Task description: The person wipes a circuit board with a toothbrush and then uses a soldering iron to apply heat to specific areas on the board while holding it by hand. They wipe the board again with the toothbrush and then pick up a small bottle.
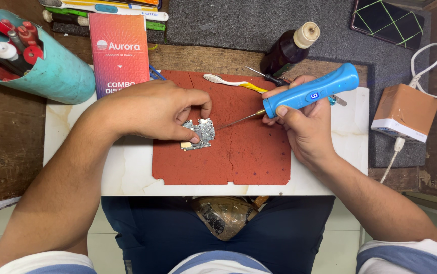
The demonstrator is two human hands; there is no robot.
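The left hand pins a small bare circuit board flat against a red work mat, thumb and forefinger pinching its near and far edges. This grip appears meant to stop the board sliding under tool pressure. The board lies in the left half of the mat, toward its far edge.

The right hand is clenched around a blue pen-style powered tool, held pencil-fashion and tilted low. Its thin metal tip points leftward and reaches the board's right edge; actual contact cannot be confirmed. The low angle keeps the tip's working end in sight.

The mat sits on a white marble slab, which rests on a worn wooden tabletop; the mat probably serves as a protective, non-slip surface.

Within reach at the mat's far edge:
- a toothbrush with a white and yellow handle
- a thin screwdriver
- a dark brown bottle with a cream cap

At the tabletop's far-left corner a teal holder lies tipped, carrying red-handled tools. A pink booklet stands beside it. A white and orange power adapter sits near the right edge.
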